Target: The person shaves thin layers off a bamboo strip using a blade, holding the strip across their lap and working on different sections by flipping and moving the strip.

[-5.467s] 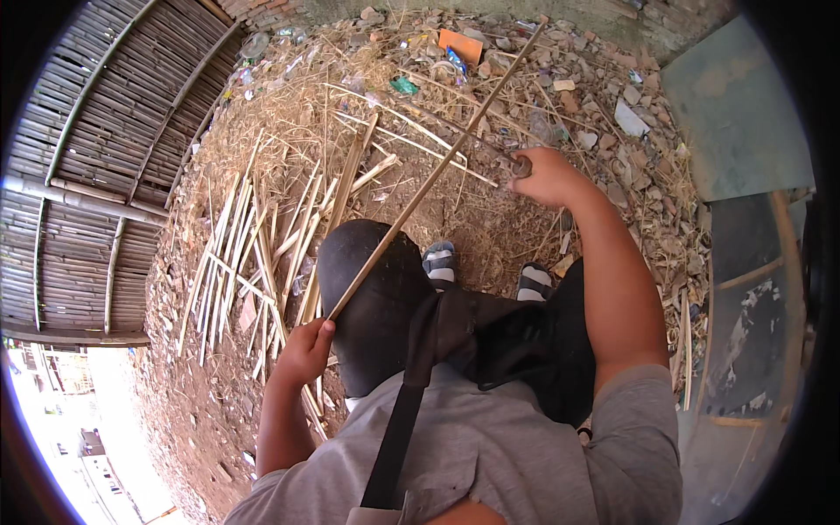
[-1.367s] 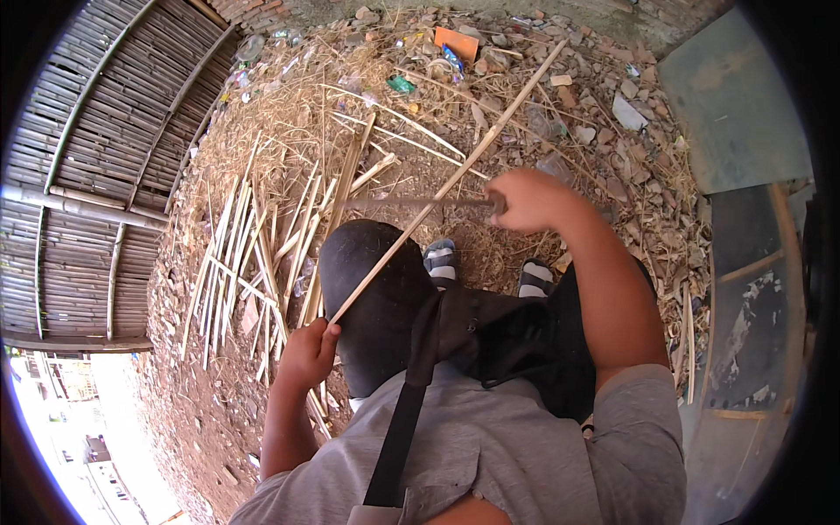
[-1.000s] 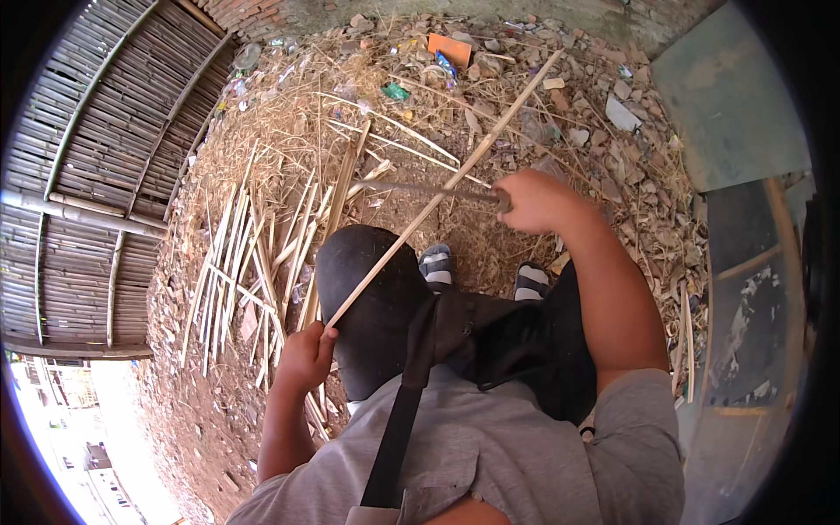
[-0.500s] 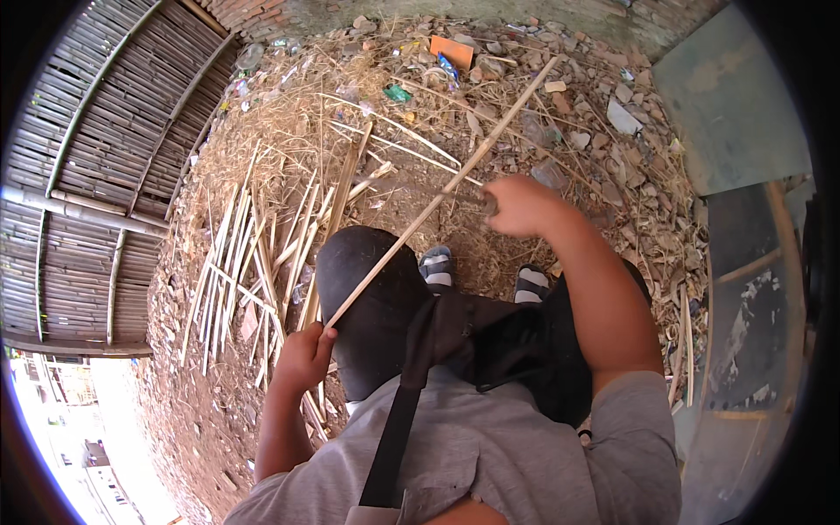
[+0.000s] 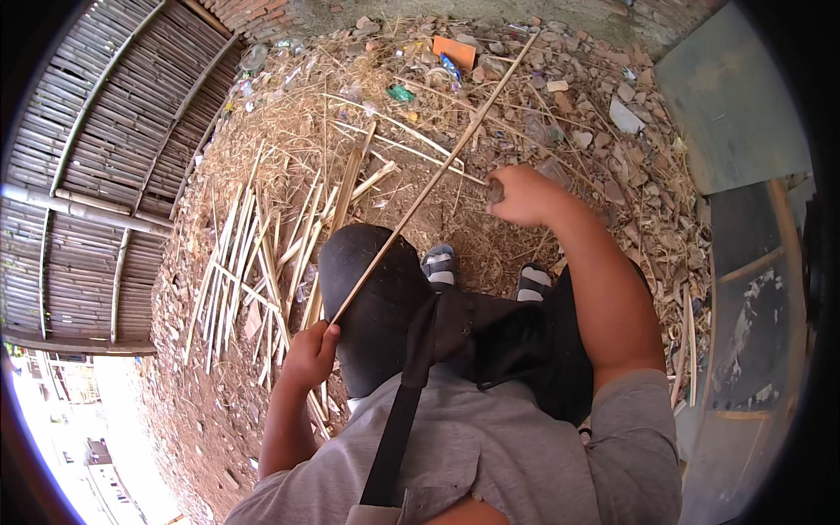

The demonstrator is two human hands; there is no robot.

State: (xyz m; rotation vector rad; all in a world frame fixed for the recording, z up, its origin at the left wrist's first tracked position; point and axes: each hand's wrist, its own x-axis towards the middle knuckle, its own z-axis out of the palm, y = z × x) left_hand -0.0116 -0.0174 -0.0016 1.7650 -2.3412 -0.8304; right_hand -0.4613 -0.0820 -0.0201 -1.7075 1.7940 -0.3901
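My left hand point(image 5: 311, 356) is closed round the near end of a long, thin bamboo strip point(image 5: 435, 178), thumb along it. The strip slants across my left knee and away to the upper right, beyond the knee. To the right of the strip's middle, my right hand point(image 5: 523, 194) is closed round the dark handle of a knife point(image 5: 495, 192). The knife's blade cannot be made out clearly now. A small gap shows between that hand and the strip.
Many split bamboo strips point(image 5: 229, 271) lie piled on the ground left of my knee. Straw, rubble and litter, with an orange piece point(image 5: 454, 52), cover the ground ahead. A bamboo-slat wall point(image 5: 96, 140) stands left; grey-green panels point(image 5: 735, 105) stand right.
The bamboo strip now shows a narrower side, and its far end has shifted up and left. The knife's long blade, which crossed the strip before, no longer shows clearly.
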